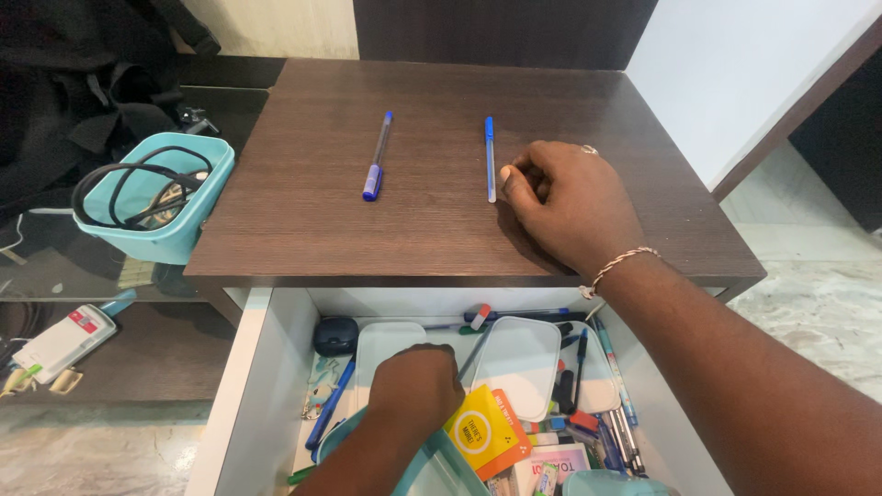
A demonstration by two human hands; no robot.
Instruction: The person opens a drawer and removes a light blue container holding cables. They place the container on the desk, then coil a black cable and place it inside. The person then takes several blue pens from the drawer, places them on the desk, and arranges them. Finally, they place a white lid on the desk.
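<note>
My right hand [570, 207] rests on the dark brown tabletop [303, 239], fingers curled together, fingertips against the lower end of a thin blue pen [490, 147] lying lengthwise. A second blue-capped pen [377, 158] lies further left, apart from both hands. My left hand [413, 386] is down inside the open white drawer [266, 367], knuckles up and fingers closed. What lies under its fingers is hidden. Beside it are a yellow-orange packet [485, 430] and a teal container edge [441, 470].
The drawer holds white lidded boxes [519, 363], a small black case [335, 335] and several pens along its right side. A teal basket [175, 243] with black cables hangs at the table's left edge. A white card tag [64, 340] lies on a lower shelf.
</note>
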